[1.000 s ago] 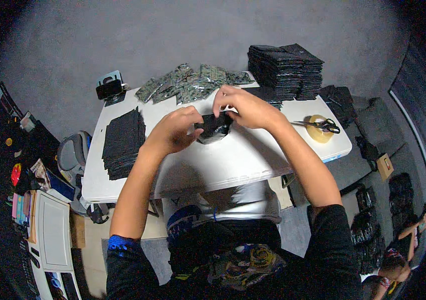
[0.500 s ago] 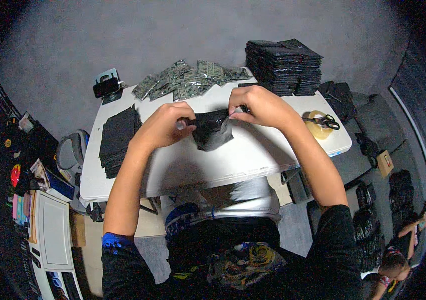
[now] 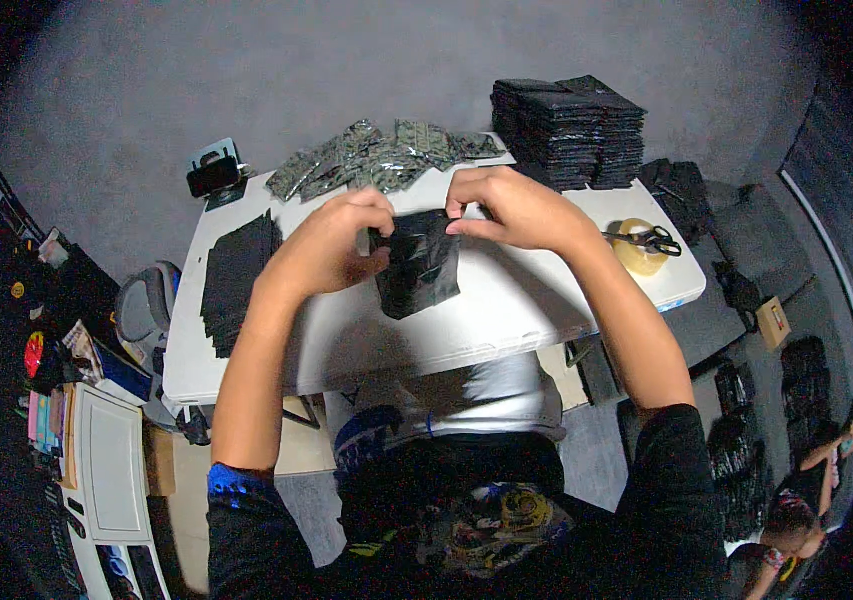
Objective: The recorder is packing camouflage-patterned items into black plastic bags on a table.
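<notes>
A small black plastic bag [image 3: 419, 268] is stretched between my two hands above the white table [image 3: 506, 315], its lower part hanging toward me. My left hand [image 3: 346, 240] pinches its upper left corner between thumb and fingers. At the upper right corner, my right hand [image 3: 506, 210] grips the edge with thumb and fingertips. To the left of my left hand lies a fanned stack of flat black bags [image 3: 236, 275]. Behind both hands are several clear-wrapped, camouflage-patterned packets [image 3: 376, 160].
A tall stack of black packages [image 3: 568, 135] stands at the back right. Black-handled scissors [image 3: 658, 241] lie on a tape roll [image 3: 636, 262] near the right edge. A phone [image 3: 212, 178] leans on a stand at the back left. At lower right is another person [image 3: 794, 525].
The bag has gone from bunched up to hanging flatter and longer. My right hand has shifted slightly left and up; my left hand has stayed almost in place.
</notes>
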{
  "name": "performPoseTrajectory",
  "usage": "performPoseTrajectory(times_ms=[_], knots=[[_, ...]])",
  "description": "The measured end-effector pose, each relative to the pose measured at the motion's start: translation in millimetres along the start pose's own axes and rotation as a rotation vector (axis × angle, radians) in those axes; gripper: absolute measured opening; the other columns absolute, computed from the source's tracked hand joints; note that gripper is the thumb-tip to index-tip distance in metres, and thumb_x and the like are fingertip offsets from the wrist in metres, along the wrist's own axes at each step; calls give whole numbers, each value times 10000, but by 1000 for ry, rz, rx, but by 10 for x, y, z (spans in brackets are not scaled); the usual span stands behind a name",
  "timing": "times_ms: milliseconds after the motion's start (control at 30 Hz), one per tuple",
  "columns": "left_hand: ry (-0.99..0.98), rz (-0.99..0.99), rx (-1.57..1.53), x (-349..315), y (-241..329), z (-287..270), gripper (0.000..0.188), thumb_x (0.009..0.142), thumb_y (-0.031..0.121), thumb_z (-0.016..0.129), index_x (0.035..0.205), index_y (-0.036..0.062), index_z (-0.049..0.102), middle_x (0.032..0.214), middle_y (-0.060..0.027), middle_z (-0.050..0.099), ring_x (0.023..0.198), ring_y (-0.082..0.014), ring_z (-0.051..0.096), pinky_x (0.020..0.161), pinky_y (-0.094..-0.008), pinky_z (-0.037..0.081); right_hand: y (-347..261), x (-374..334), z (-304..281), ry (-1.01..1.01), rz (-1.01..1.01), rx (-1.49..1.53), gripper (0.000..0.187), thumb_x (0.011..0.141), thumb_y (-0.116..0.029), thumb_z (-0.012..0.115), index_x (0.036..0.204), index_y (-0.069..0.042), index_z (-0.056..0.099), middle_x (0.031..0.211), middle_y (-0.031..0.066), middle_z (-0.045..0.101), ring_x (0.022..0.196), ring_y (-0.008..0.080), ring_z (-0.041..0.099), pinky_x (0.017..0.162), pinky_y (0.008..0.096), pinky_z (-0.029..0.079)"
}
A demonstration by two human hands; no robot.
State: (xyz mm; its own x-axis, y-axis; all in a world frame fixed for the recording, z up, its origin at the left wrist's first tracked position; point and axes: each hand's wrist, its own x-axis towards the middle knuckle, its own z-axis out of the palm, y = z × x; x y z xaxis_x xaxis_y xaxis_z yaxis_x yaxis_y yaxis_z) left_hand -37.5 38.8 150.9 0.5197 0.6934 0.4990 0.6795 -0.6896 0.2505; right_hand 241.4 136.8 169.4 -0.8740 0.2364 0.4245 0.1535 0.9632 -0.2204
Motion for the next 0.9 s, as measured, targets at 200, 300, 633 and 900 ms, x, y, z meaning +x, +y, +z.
performPoseTrajectory(times_ms=[200,300,633,900], knots=[[-15,-65,-25,64,2,-14,300,738,-20,827,984,-1,657,1037,-131,688,931,-335,677,810,-408,561,156,-27,-48,6,-33,-35,240,915,-190,786,966,10,663,931,132,678,843,323,659,762,423,524],[-67,-229,-40,66,-48,-48,267,755,-4,798,984,-13,661,972,-143,689,874,-298,692,768,-388,563,148,26,35,28,5,-5,239,915,-188,787,977,10,668,944,134,687,864,328,670,778,425,531],[159,-229,107,36,-149,-16,224,780,38,797,974,16,688,987,-134,680,895,-328,687,825,-420,561,361,197,248,310,-18,-124,140,889,-130,789,952,-30,713,1010,119,686,974,351,674,844,446,540],[100,-355,-95,-698,-194,935,165,833,68,808,985,86,745,1098,-88,717,1086,-302,670,962,-404,548,18,-564,952,50,269,-60,184,856,-166,805,988,-41,777,1092,156,702,1026,343,702,934,436,571]])
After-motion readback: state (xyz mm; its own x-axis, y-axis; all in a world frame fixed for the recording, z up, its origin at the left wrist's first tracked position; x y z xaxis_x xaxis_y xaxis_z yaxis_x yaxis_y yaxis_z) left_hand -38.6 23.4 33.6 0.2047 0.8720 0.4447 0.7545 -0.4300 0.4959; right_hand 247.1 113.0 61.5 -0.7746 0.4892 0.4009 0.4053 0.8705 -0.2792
